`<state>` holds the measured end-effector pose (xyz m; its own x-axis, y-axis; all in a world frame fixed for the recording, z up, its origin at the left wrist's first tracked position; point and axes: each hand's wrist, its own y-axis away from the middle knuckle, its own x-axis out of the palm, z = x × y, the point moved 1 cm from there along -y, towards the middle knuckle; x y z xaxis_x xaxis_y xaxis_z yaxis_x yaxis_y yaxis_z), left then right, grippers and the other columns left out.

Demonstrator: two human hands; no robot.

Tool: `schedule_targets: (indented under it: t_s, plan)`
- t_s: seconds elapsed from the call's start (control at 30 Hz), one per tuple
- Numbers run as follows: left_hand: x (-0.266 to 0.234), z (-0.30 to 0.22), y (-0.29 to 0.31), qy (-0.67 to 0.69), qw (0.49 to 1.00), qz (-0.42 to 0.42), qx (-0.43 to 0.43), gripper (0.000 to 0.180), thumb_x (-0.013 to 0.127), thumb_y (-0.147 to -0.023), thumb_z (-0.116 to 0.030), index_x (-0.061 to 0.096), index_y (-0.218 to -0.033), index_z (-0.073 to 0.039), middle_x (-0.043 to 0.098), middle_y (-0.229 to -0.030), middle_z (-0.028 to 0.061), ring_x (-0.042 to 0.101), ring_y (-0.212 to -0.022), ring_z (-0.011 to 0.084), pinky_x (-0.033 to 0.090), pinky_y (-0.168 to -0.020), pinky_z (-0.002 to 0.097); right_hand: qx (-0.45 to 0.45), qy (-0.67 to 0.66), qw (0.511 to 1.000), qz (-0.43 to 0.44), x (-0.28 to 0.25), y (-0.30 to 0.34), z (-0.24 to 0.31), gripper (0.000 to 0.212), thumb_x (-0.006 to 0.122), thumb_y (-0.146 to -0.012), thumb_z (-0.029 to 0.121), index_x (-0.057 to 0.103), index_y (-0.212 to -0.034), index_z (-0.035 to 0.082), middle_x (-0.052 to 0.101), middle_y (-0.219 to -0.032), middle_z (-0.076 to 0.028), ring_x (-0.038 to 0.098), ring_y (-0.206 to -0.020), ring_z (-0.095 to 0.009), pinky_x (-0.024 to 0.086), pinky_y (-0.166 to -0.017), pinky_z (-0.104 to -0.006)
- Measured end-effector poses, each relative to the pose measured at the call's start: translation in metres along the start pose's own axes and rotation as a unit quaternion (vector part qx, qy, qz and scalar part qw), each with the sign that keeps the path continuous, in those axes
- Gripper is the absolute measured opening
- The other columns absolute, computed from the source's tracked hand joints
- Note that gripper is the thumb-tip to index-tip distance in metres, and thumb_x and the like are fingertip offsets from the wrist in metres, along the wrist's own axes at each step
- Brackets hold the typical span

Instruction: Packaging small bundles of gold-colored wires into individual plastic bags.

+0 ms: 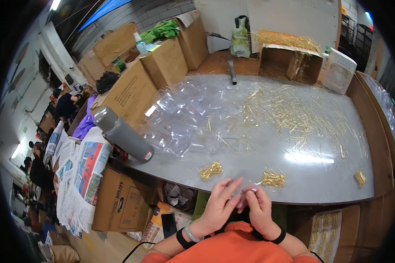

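My left hand (219, 202) is at the near edge of the table, fingers stretched out and apart, its thumb close to my right hand. With thumb and forefinger pinched, my right hand (258, 205) holds a small clear plastic piece (246, 187), mostly hidden by the fingers. Just beyond my hands lie two bunches of gold wire pins, a left bunch (210, 171) and a right bunch (273, 179). A smaller gold bunch (360, 179) is at the far right. Many loose gold pins (303, 118) are scattered farther back, beside a heap of clear plastic packs (184, 116).
A grey thermos (123, 133) stands at the table's left edge, near stacked newspapers (81, 175). Cardboard boxes (129, 94) border the left. An open carton (289, 65) topped with gold pins and a white fan (339, 70) stand at the back. A dark phone (168, 225) lies below.
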<state>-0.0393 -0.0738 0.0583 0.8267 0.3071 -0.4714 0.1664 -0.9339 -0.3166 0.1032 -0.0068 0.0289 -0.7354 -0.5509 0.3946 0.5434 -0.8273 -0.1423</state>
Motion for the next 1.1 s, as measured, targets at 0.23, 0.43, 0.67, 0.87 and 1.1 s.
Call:
schedule_targets:
  t_s: [0.23,0.43,0.67,0.87,1.1]
  plan:
    - [0.009,-0.019,-0.018,-0.150,0.969,-0.093,0.173,0.025,0.073,-0.090,-0.012,0.065,-0.114,-0.007,0.055,-0.104,0.0120,0.059,-0.092,0.0302,0.050,-0.077,0.0388,-0.191,0.344,0.919,-0.008,-0.017,0.002,0.012,0.011,0.061,-0.099,0.005,0.061,-0.109,-0.001,0.065,-0.083,-0.011,0.064,-0.062,-0.018,0.051,-0.054,-0.0304]
    - [0.022,-0.022,-0.028,-0.133,0.981,-0.046,0.133,0.013,0.064,-0.096,-0.011,0.059,-0.104,-0.002,0.058,-0.097,0.0141,0.061,-0.079,0.0333,0.051,-0.066,0.0405,-0.198,0.421,0.885,-0.018,-0.017,0.004,0.026,0.011,0.060,-0.096,0.000,0.060,-0.108,0.001,0.063,-0.084,-0.014,0.063,-0.064,-0.028,0.050,-0.056,-0.0366]
    - [0.031,-0.020,-0.034,-0.128,0.978,-0.055,0.154,0.014,0.061,-0.097,-0.007,0.054,-0.106,0.000,0.057,-0.096,0.0157,0.062,-0.077,0.0349,0.052,-0.062,0.0405,-0.235,0.473,0.846,-0.074,-0.017,-0.001,0.026,0.016,0.061,-0.092,-0.005,0.058,-0.107,0.000,0.061,-0.085,-0.016,0.060,-0.069,-0.034,0.048,-0.059,-0.0410]
    - [0.034,-0.026,-0.031,-0.102,0.983,-0.066,0.139,0.010,0.060,-0.096,-0.008,0.053,-0.101,-0.001,0.055,-0.096,0.0176,0.062,-0.075,0.0344,0.052,-0.062,0.0387,-0.282,0.507,0.810,-0.081,-0.016,0.007,0.032,0.016,0.060,-0.090,-0.006,0.058,-0.105,0.002,0.059,-0.082,-0.017,0.059,-0.071,-0.036,0.047,-0.059,-0.0418]
    - [-0.061,0.025,-0.079,0.242,0.934,-0.248,-0.092,0.026,0.047,-0.109,-0.023,0.043,-0.118,0.002,0.062,-0.095,0.0145,0.069,-0.084,0.0231,0.058,-0.077,0.0370,-0.246,0.422,0.862,-0.140,-0.032,0.019,0.041,0.011,0.054,-0.099,-0.004,0.060,-0.105,0.002,0.060,-0.082,-0.008,0.056,-0.052,-0.015,0.045,-0.048,-0.0287]
